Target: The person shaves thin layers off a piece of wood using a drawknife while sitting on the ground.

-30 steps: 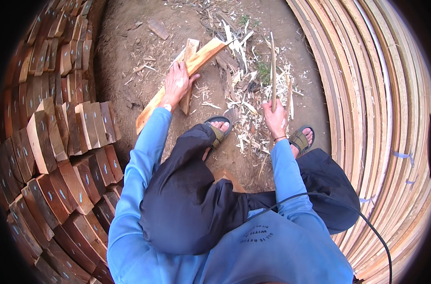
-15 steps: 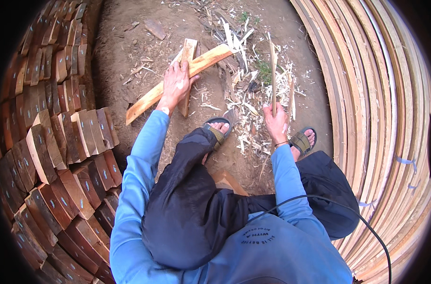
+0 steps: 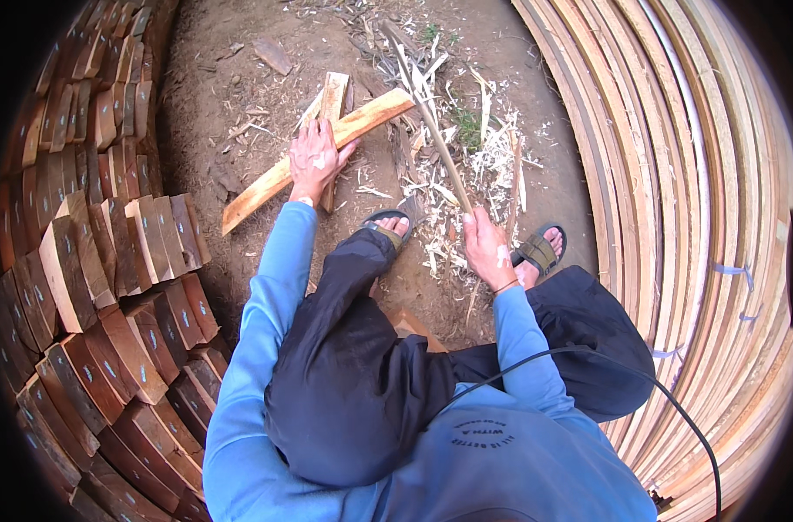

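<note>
The left fingers [image 3: 313, 137] are holding the plank [image 3: 375, 116] from above; it is crossing beneath them over a second piece [image 3: 334, 92]. The right fingers [image 3: 484, 230] are gripping a long thin tool [image 3: 446, 155], which is reaching ahead of them. A weak left hold could be letting the plank twist.

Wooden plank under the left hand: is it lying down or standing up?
Lying down: the wooden plank stretches slantwise across another wood piece, a long face showing under the left hand.
</note>
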`<move>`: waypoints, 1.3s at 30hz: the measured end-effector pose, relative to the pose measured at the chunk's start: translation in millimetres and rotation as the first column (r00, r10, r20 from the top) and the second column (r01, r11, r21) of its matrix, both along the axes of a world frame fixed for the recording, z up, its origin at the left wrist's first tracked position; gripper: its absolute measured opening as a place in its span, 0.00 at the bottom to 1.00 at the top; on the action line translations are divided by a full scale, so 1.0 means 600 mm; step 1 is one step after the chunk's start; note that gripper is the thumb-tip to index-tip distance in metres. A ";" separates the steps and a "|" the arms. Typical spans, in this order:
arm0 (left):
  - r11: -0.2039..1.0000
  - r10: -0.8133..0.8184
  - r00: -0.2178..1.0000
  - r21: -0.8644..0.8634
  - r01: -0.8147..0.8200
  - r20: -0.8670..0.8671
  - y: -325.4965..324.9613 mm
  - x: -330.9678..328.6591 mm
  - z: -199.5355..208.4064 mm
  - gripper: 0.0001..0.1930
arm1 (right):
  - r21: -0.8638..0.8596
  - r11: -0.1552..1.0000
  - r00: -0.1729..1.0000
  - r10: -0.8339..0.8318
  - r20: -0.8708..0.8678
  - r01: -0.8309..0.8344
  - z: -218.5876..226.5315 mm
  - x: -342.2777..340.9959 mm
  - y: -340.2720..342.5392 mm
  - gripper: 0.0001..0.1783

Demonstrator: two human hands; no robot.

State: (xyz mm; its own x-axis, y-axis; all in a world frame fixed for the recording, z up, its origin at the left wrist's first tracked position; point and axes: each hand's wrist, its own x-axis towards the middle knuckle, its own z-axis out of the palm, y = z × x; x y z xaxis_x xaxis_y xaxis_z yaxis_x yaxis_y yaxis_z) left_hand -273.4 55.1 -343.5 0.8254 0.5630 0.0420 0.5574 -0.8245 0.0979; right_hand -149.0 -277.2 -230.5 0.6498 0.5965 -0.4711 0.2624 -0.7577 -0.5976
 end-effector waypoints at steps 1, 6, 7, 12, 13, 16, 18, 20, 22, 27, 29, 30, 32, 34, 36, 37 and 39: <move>1.000 -0.005 1.000 0.008 0.005 0.017 0.002 -0.003 -0.005 0.35 | 0.042 0.999 0.999 -0.012 0.037 0.011 0.008 -0.013 -0.001 0.12; 1.000 -0.030 0.997 0.011 0.029 0.075 0.004 -0.002 -0.003 0.33 | -0.070 0.998 0.995 0.009 0.101 -0.002 0.051 -0.064 -0.015 0.11; 1.000 -0.031 0.996 0.000 0.031 0.082 0.004 -0.001 -0.001 0.33 | -0.087 0.996 0.996 -0.006 0.087 0.013 0.067 -0.071 -0.011 0.11; 0.999 -0.022 0.996 -0.037 0.025 0.085 0.006 -0.004 0.003 0.32 | -0.154 0.988 0.999 0.025 0.045 -0.018 0.100 -0.080 -0.008 0.12; 0.999 -0.021 0.995 -0.034 0.025 0.095 0.005 -0.005 0.002 0.32 | -0.173 0.985 0.999 0.027 0.036 -0.020 0.107 -0.077 -0.006 0.12; 0.999 -0.024 0.993 -0.028 0.028 0.112 0.004 -0.005 0.002 0.32 | -0.195 0.979 0.998 0.057 0.029 -0.051 0.113 -0.066 -0.011 0.13; 0.999 -0.034 0.993 -0.031 0.037 0.112 0.005 -0.006 0.000 0.32 | -0.167 0.980 0.992 0.115 0.056 -0.104 0.101 -0.057 -0.016 0.13; 0.998 -0.048 0.994 -0.031 0.051 0.103 0.009 -0.005 -0.005 0.32 | -0.204 0.970 0.990 0.138 0.000 -0.135 0.110 -0.030 0.014 0.14; 0.998 -0.049 0.994 -0.042 0.053 0.099 0.007 -0.004 0.002 0.31 | -0.182 0.969 0.986 0.167 -0.006 -0.165 0.094 0.000 0.031 0.13; 0.998 -0.036 0.996 -0.042 0.040 0.076 0.010 -0.005 0.005 0.31 | -0.135 0.938 0.924 0.340 0.175 -0.319 0.114 -0.031 -0.030 0.12; 0.999 -0.030 0.996 -0.039 0.033 0.079 0.008 -0.003 0.000 0.31 | -0.304 0.919 0.963 0.269 0.018 -0.251 0.140 -0.038 -0.025 0.11; 0.999 -0.030 0.996 -0.039 0.033 0.083 0.008 -0.004 -0.003 0.31 | -0.203 0.935 0.943 0.315 0.104 -0.290 0.123 -0.036 -0.023 0.10; 0.998 -0.037 0.995 -0.037 0.041 0.088 0.007 0.003 -0.004 0.31 | -0.004 0.928 0.886 0.357 0.296 -0.373 0.067 -0.024 -0.017 0.09; 0.999 -0.027 0.997 -0.037 0.030 0.069 0.008 -0.001 -0.003 0.31 | -0.037 0.939 0.900 0.339 0.273 -0.342 0.083 -0.033 -0.013 0.09; 0.999 -0.029 0.998 -0.040 0.031 0.058 0.010 -0.004 -0.002 0.31 | -0.077 0.949 0.915 0.315 0.251 -0.306 0.119 -0.048 -0.018 0.09; 0.999 -0.021 0.998 -0.045 0.024 0.055 0.007 -0.005 -0.003 0.31 | -0.120 0.962 0.954 0.263 0.147 -0.247 0.144 -0.054 -0.031 0.10; 0.999 -0.030 0.994 -0.032 0.033 0.103 0.009 -0.003 -0.007 0.30 | -0.135 0.960 0.956 0.263 0.132 -0.245 0.139 -0.055 -0.038 0.10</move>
